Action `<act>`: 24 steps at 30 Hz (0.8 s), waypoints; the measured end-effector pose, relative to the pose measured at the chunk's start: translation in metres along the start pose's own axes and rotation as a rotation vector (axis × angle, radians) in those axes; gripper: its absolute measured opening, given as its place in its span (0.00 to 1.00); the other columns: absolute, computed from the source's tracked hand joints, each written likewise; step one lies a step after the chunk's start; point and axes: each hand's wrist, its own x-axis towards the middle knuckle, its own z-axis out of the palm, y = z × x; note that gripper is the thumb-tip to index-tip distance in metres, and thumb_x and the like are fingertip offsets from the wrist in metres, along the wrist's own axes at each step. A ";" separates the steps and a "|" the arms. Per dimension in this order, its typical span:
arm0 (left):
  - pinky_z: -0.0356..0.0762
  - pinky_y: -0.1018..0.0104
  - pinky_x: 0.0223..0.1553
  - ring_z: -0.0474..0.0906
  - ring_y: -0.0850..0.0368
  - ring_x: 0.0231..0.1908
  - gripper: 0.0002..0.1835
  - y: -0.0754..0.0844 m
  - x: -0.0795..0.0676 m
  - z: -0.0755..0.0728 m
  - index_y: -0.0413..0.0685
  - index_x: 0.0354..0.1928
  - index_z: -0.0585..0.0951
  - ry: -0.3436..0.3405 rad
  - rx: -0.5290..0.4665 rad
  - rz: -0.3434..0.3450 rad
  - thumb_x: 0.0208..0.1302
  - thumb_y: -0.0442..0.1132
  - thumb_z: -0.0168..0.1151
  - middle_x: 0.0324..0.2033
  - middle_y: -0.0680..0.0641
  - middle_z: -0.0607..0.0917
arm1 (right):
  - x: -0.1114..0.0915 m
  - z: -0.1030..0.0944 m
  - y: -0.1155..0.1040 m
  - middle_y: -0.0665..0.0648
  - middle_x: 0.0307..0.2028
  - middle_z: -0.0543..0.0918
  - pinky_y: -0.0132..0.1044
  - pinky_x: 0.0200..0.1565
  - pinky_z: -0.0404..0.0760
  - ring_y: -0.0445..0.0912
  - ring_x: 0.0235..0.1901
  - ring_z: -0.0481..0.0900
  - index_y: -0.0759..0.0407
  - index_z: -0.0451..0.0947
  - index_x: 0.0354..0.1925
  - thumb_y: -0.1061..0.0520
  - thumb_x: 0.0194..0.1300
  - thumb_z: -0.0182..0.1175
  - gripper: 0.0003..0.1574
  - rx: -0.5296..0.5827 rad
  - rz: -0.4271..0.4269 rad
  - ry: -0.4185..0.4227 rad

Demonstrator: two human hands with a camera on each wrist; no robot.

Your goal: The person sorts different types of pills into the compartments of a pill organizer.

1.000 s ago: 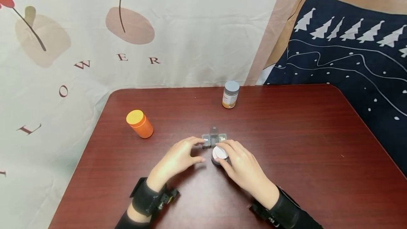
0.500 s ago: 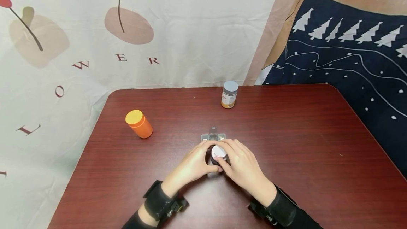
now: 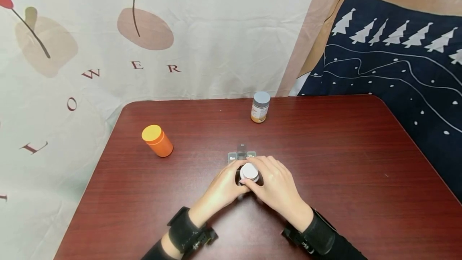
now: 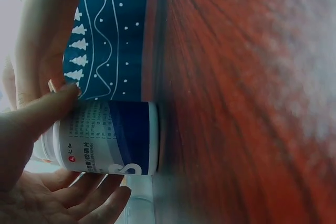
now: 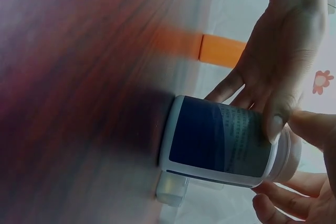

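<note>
A white pill bottle with a blue-and-white label [image 4: 113, 137] stands upright on the table between my hands. Its white cap [image 3: 249, 171] is on top. My left hand [image 3: 225, 183] holds the bottle's upper body, thumb on the near side and fingers behind. From the other side, my right hand [image 3: 278, 183] grips the cap with thumb and fingers. Just behind the bottle lies a small clear pill organizer [image 3: 241, 155] with one lid raised; the hands partly hide it. Through its wall in the right wrist view, the organizer [image 5: 172, 188] shows something pale inside.
An orange bottle with a yellow lid [image 3: 159, 141] stands at the left of the brown table [image 3: 343, 151]. Near the back edge is a grey-lidded bottle [image 3: 260, 108]. Printed cloths [image 3: 223, 31] hang behind the table.
My left hand has moved right, from beside the organizer to the bottle, and now holds it. My right hand has stayed at the cap, shifting only slightly.
</note>
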 end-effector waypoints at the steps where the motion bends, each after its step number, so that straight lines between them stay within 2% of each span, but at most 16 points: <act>1: 0.75 0.50 0.55 0.77 0.49 0.56 0.32 0.000 0.000 0.000 0.43 0.62 0.76 0.006 0.000 0.002 0.55 0.39 0.75 0.55 0.44 0.81 | 0.000 0.000 0.000 0.50 0.43 0.83 0.42 0.40 0.80 0.46 0.40 0.78 0.57 0.81 0.52 0.44 0.51 0.76 0.33 -0.004 0.006 0.002; 6: 0.75 0.51 0.55 0.78 0.49 0.55 0.30 0.001 0.000 -0.001 0.43 0.60 0.78 0.020 -0.004 0.011 0.54 0.39 0.75 0.54 0.44 0.82 | 0.000 -0.001 0.000 0.49 0.41 0.82 0.41 0.39 0.79 0.44 0.39 0.77 0.55 0.83 0.48 0.44 0.49 0.77 0.30 -0.007 0.031 0.006; 11: 0.75 0.51 0.55 0.78 0.49 0.55 0.30 0.001 0.000 -0.002 0.43 0.61 0.77 0.008 -0.021 0.005 0.54 0.37 0.75 0.55 0.44 0.81 | 0.001 -0.001 0.001 0.49 0.40 0.82 0.39 0.37 0.79 0.43 0.39 0.76 0.57 0.84 0.47 0.47 0.48 0.78 0.29 0.042 0.034 0.015; 19: 0.76 0.50 0.54 0.78 0.50 0.54 0.31 -0.001 0.001 -0.001 0.45 0.62 0.77 0.010 0.005 0.028 0.54 0.37 0.76 0.55 0.45 0.82 | 0.003 -0.003 0.002 0.49 0.36 0.81 0.36 0.33 0.78 0.42 0.38 0.74 0.60 0.85 0.46 0.52 0.47 0.80 0.28 0.108 0.018 0.014; 24: 0.76 0.50 0.54 0.78 0.50 0.54 0.32 -0.004 0.001 -0.001 0.45 0.62 0.77 0.001 0.007 0.043 0.55 0.39 0.76 0.55 0.45 0.82 | 0.004 -0.005 0.005 0.48 0.38 0.83 0.36 0.36 0.78 0.42 0.39 0.75 0.59 0.86 0.47 0.54 0.48 0.79 0.27 0.135 -0.009 -0.009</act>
